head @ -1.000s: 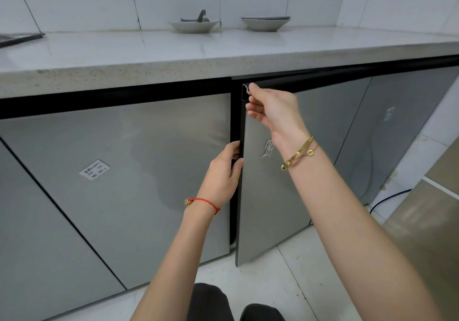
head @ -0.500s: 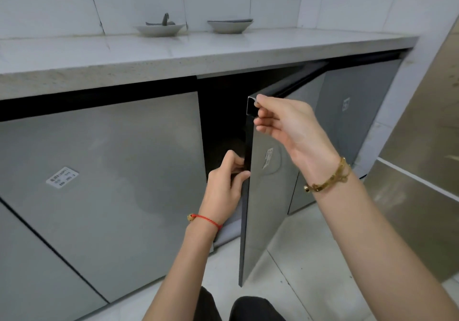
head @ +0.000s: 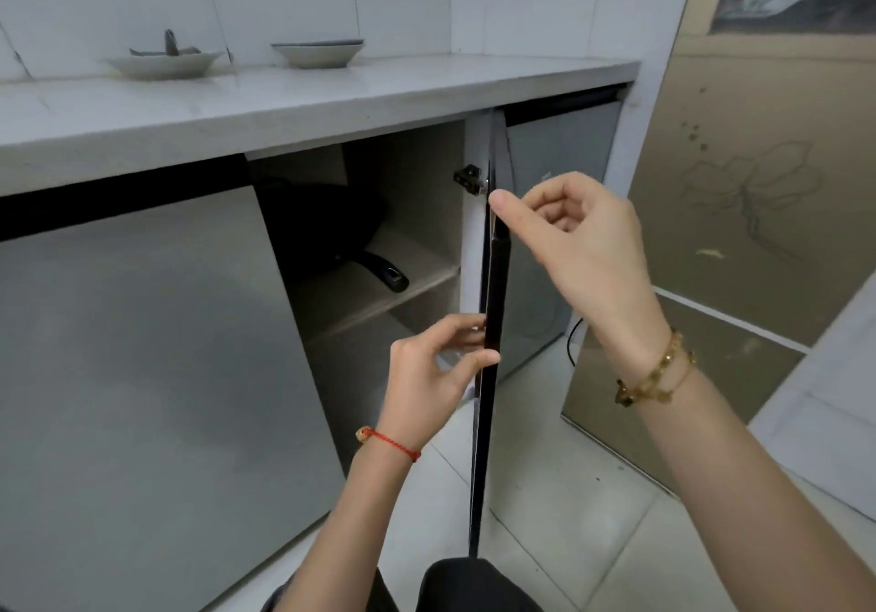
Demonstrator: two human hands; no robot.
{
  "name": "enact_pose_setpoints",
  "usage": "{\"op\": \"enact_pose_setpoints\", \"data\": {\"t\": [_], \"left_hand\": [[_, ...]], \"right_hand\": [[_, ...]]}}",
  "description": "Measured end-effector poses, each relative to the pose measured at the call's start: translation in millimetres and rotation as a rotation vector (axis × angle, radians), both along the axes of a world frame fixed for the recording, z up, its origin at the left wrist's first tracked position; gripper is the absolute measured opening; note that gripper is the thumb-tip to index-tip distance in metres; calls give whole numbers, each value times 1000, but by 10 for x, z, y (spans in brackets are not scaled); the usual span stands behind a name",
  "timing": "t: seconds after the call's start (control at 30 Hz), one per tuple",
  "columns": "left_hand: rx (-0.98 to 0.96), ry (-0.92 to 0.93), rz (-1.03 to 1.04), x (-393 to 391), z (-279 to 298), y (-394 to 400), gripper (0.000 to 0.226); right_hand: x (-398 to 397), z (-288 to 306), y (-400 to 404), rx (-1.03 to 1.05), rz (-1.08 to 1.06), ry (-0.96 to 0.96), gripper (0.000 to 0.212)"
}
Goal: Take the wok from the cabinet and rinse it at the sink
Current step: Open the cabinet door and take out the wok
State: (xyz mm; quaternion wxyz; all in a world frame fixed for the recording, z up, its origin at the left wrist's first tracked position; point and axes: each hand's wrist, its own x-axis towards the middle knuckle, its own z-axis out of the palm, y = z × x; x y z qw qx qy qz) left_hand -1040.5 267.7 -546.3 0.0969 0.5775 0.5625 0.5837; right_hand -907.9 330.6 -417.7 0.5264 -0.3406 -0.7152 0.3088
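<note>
A black wok [head: 322,227] leans inside the opened cabinet, resting on the shelf [head: 426,275], its black handle [head: 384,272] pointing out toward me. The cabinet door [head: 488,374] stands swung wide, seen edge-on. My left hand [head: 431,379] pinches the door's edge at mid height. My right hand [head: 573,242] is higher up, thumb against the door's top edge, fingers curled loosely behind it. Neither hand touches the wok.
The pale countertop [head: 284,104] runs above the cabinets, carrying a white dish with a utensil [head: 163,61] and a grey-rimmed bowl [head: 317,52] by the tiled wall. A closed grey door [head: 142,374] is on the left. A brown patterned panel [head: 739,213] stands on the right.
The door has swung from barely ajar to wide open, both hands going with it. The wok on the shelf has come into sight. My view has shifted to the right.
</note>
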Motion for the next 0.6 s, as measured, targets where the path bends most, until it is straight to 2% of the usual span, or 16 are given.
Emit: {"op": "enact_pose_setpoints", "data": {"t": [0.27,0.4,0.6], "left_hand": [[212,223,-45,407,-70,322,42],[261,289,-29,645,-159,553,45],[277,504,-3,1057,-227,950,52]], "right_hand": [[433,-78,60,413,-274,-35,19],[666,-130,214,524,-385,-100,17],[1035,-150,548,643,-542,-240,18]]}}
